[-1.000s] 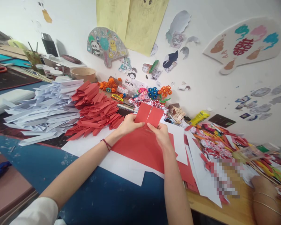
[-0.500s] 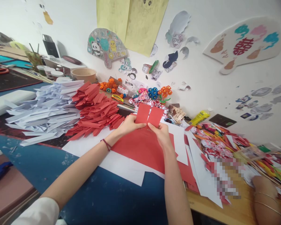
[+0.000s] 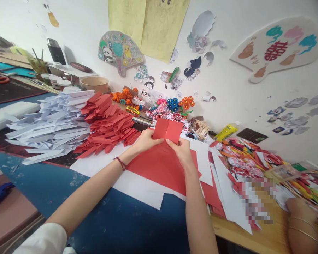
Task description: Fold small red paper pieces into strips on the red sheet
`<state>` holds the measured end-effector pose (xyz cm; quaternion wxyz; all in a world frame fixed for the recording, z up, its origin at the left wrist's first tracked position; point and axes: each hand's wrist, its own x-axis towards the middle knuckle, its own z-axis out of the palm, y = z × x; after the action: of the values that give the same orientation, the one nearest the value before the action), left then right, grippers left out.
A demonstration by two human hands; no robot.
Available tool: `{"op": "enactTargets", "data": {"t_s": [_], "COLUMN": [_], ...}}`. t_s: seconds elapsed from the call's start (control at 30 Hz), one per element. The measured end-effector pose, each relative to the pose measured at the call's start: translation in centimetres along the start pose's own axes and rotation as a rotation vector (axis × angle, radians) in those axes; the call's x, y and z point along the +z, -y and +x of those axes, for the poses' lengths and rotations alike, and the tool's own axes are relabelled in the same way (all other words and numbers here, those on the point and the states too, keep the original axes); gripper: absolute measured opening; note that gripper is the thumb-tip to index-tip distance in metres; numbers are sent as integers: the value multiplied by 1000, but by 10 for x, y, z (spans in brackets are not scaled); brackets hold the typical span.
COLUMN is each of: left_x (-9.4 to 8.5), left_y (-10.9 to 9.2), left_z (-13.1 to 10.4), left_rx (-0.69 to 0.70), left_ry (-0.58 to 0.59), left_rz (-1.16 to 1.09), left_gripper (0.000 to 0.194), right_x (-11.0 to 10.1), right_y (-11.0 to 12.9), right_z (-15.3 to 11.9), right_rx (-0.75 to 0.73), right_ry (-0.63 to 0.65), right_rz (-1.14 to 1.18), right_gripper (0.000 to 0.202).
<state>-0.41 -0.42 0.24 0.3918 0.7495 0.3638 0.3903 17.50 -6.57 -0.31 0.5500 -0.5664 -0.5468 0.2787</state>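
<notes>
Two small red paper pieces (image 3: 168, 129) stand side by side in front of me, their inner edges meeting or slightly overlapping. My left hand (image 3: 148, 141) is closed on the left piece, thumb across its lower edge. The right piece is pinched by my right hand (image 3: 180, 146), whose thumb tip comes close to the left thumb. Beneath both hands lies a large red paper sheet (image 3: 159, 171) over white sheets (image 3: 145, 194). Beside my left hand are a pile of folded red paper strips (image 3: 108, 121) and a pile of folded white ones (image 3: 58, 123).
Behind the hands stand colourful bead flowers (image 3: 173, 104) and a beige bowl (image 3: 94, 84). Right of me are white and red sheets (image 3: 222, 187) and a cluttered heap of folded paper (image 3: 246, 158). Another person's arm with bangles (image 3: 303, 225) rests at the lower right.
The gap between the two red pieces has closed as their edges came together. My hands stay nearly in place. The other person's hand at the right shifts slightly; something dark enters at far left.
</notes>
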Motion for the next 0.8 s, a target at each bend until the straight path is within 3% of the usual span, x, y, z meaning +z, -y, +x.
{"op": "enactTargets", "data": {"t_s": [0.47,0.8], "left_x": [1,1], "left_y": [-7,-9], "left_z": [-2,-3], "left_rx": [-16,-10], "left_ry": [-55,-56], "left_rz": [-48,-97], "left_gripper": [31,34], "right_x": [6,7], "right_y": [6,8], "right_z": [-2,-2], "right_rx": [7,31], "right_ry": [30,30], "right_rz": [236,244], "right_gripper": [39,38]}}
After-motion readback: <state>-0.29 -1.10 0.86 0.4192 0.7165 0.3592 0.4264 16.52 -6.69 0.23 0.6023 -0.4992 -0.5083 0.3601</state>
